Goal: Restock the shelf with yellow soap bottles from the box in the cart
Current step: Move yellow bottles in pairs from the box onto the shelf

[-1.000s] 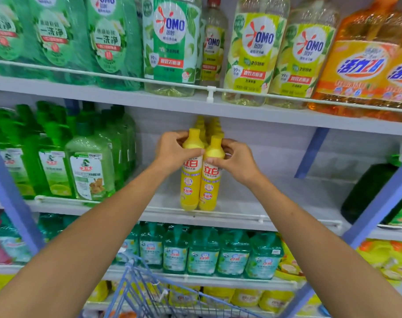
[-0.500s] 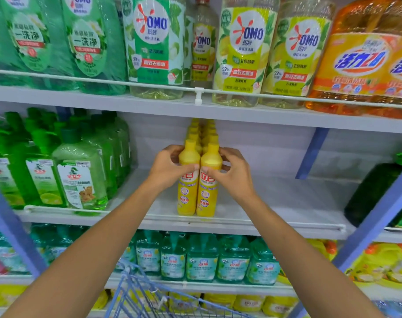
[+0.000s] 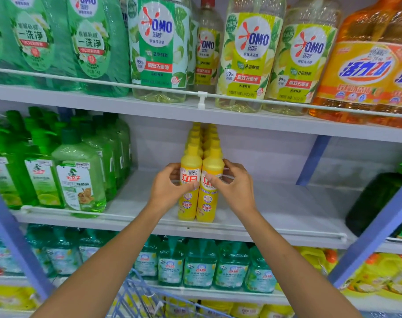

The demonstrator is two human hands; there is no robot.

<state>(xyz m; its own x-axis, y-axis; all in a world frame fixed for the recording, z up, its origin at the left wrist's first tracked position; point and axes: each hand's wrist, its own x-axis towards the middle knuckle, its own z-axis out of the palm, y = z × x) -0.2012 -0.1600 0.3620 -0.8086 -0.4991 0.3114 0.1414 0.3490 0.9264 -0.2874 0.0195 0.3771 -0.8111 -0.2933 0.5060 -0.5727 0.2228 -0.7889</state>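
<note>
Two yellow soap bottles stand side by side at the front of the middle shelf (image 3: 275,216). My left hand (image 3: 169,188) grips the left yellow bottle (image 3: 190,171) around its label. My right hand (image 3: 232,188) grips the right yellow bottle (image 3: 212,169) the same way. Behind them, two rows of several more yellow bottles (image 3: 203,136) run toward the back wall. The cart's blue wire rim (image 3: 140,294) shows at the bottom; the box inside it is out of view.
Green pump bottles (image 3: 78,177) fill the shelf's left part. A dark green bottle (image 3: 376,203) leans at the far right. A white wire rail (image 3: 287,232) runs along the shelf front. Large OMO bottles (image 3: 158,49) stand on the shelf above, teal bottles (image 3: 200,265) below.
Both hands slid down from the bottle necks to the labels. The two front bottles now stand lower and settled on the shelf.
</note>
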